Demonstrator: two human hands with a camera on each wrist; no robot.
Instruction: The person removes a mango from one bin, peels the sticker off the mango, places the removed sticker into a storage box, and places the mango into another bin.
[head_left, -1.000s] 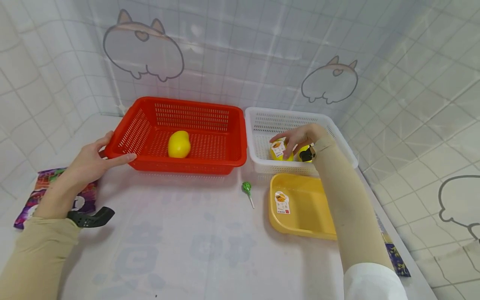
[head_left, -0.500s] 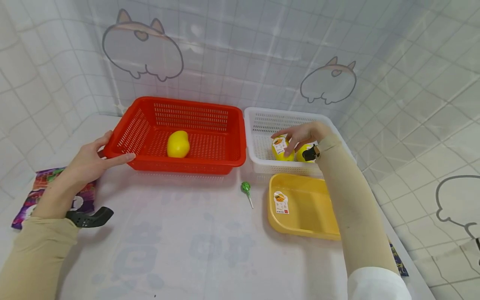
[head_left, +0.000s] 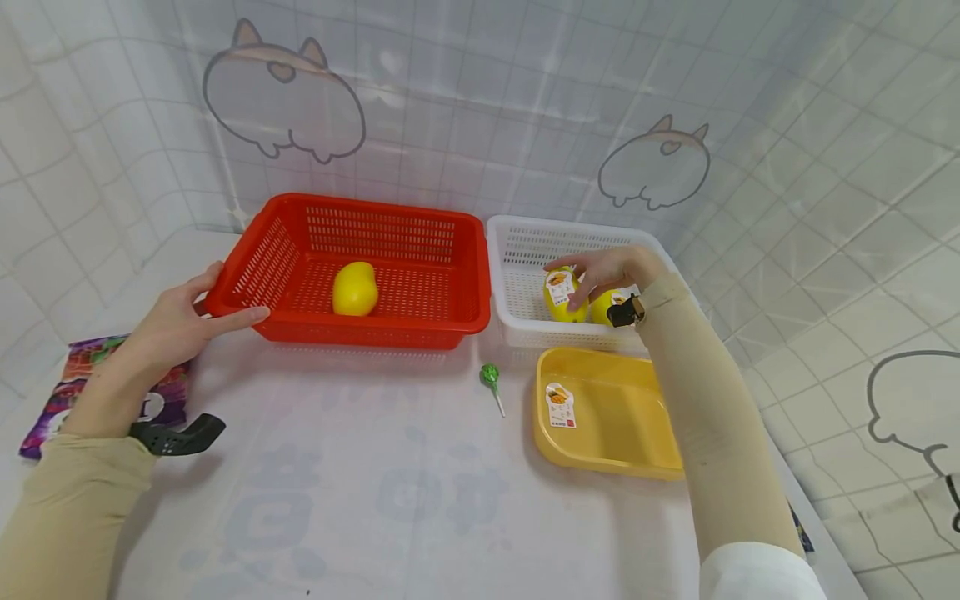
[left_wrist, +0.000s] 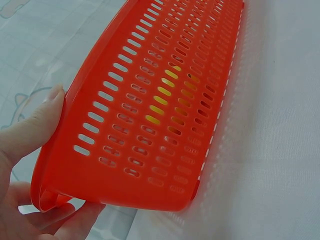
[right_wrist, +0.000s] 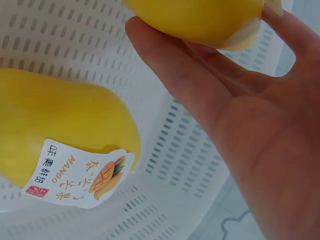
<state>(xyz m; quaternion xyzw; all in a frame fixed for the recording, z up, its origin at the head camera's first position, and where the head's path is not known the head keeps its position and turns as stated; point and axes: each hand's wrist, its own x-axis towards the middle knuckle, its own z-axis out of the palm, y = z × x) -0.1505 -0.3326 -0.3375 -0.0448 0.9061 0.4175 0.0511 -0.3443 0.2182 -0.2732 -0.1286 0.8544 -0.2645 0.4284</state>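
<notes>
My left hand point(head_left: 180, 321) grips the left front corner of the red basket point(head_left: 375, 327), fingers on the rim; in the left wrist view the thumb point(left_wrist: 42, 122) presses its outer side. One yellow mango point(head_left: 356, 290) lies in that basket. In the white basket point(head_left: 517, 321), my right hand point(head_left: 603, 268) holds a mango point(head_left: 566, 312) with a white sticker between thumb and fingers. The right wrist view shows this held mango point(right_wrist: 205, 22) at its top edge. Beside it, another stickered mango point(right_wrist: 55, 115) rests on the basket's bottom, partly behind the wrist strap in the head view.
A yellow tray point(head_left: 600, 462) stands in front of the white basket, partly covered by my right forearm. A green lollipop point(head_left: 491, 379) lies between tray and red basket. Purple snack bag point(head_left: 86, 367) lies under my left forearm; another packet point(head_left: 801, 529) shows at right. Tiled-pattern curtains surround the table.
The right hand and its mango have shifted slightly up and right within the white basket, the mango standing more upright. The left hand keeps its grip on the red basket.
</notes>
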